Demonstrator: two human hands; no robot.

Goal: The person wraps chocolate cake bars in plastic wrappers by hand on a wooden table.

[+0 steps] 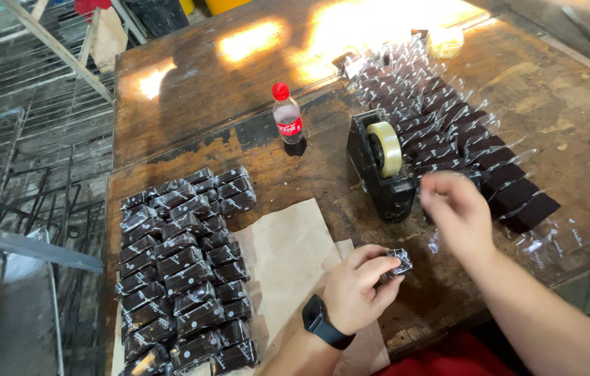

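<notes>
Both hands are working just in front of the black tape dispenser [381,167], our landmark. We are pinching a small dark wrapped block [398,262] in our left hand [356,289], fingers closed around its near end, on the near side of the dispenser over the edge of the brown paper sheet [288,251]. Our right hand [459,212] is hovering blurred beside the dispenser's front, fingers loosely curled; we cannot tell whether it is holding anything. We are judging the block to be light and slightly soft, with crinkly clear film that looks slippery, so we are favouring a pinch across its flat sides. It is looking dark brown, squarish and glossy under the wrap. Left of the dispenser, finished wrapped blocks [183,268] are lying in tight rows. Beyond it to the left, a small red-capped bottle [287,115] is standing upright. Right of the dispenser and running beyond it, unwrapped dark blocks on clear film [448,132] are lying in overlapping rows on the wooden table [190,104].
</notes>
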